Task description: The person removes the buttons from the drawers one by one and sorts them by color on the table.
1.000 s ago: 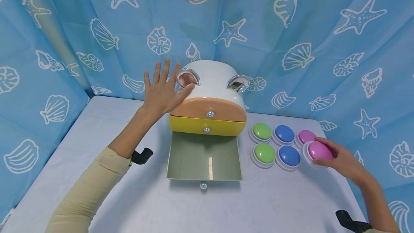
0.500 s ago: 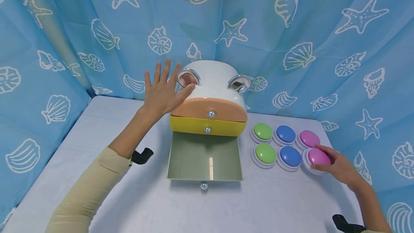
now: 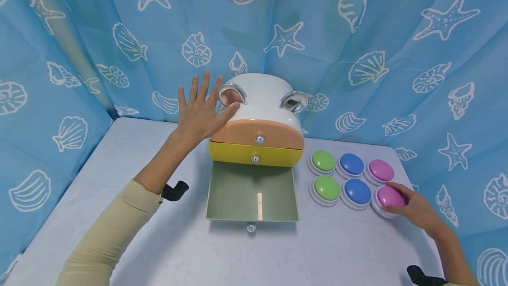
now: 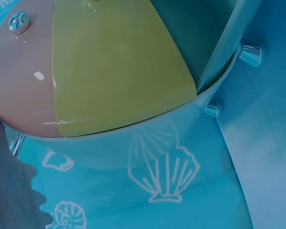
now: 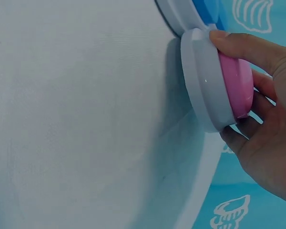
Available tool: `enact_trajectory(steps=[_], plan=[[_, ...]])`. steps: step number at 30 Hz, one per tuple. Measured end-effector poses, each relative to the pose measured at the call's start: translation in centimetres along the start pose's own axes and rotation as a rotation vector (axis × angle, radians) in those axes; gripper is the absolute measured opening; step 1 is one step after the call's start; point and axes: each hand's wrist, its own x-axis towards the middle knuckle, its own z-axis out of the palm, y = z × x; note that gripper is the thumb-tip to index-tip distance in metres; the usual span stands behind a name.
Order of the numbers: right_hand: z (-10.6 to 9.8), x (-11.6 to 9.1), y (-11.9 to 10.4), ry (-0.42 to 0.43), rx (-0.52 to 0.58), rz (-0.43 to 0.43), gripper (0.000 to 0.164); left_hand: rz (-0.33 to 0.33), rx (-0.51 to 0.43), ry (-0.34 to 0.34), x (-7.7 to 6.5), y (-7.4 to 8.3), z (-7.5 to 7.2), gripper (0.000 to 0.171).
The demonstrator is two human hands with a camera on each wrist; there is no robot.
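My right hand grips the near pink push button by its white base, thumb on one side and fingers on the other. In the right wrist view, this button is close over the white cloth beside a blue one. My left hand is spread flat with straight fingers against the left side of a small white cabinet, thumb near its chrome-ringed left bump. The cabinet has an orange drawer and a yellow drawer, both closed. Its green bottom drawer is pulled out, with a pale strip inside.
Left of the held button stand two green buttons and two blue buttons, with another pink button behind it. A white cloth covers the table. Blue shell-print curtains enclose the back and sides.
My right hand has lowered the near pink button slightly left into line with the near row. The left hand stays on the cabinet.
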Motion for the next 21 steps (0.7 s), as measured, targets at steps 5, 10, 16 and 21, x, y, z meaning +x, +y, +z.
enact_trajectory(steps=[5, 10, 16, 21], plan=[[0.4, 0.2, 0.4, 0.017, 0.005, -0.007, 0.089, -0.001, 0.005, -0.001, 0.1, 0.0, 0.1, 0.086], [0.7, 0.4, 0.9, 0.03, 0.017, 0.002, 0.09, 0.001, 0.004, -0.005, 0.1, 0.1, 0.1, 0.087], [0.9, 0.8, 1.0, 0.044, 0.014, 0.013, 0.093, 0.001, -0.002, -0.006, 0.1, 0.1, 0.1, 0.087], [1.0, 1.0, 1.3, 0.055, 0.018, 0.001, 0.093, 0.001, 0.0, -0.009, 0.0, 0.1, 0.0, 0.087]])
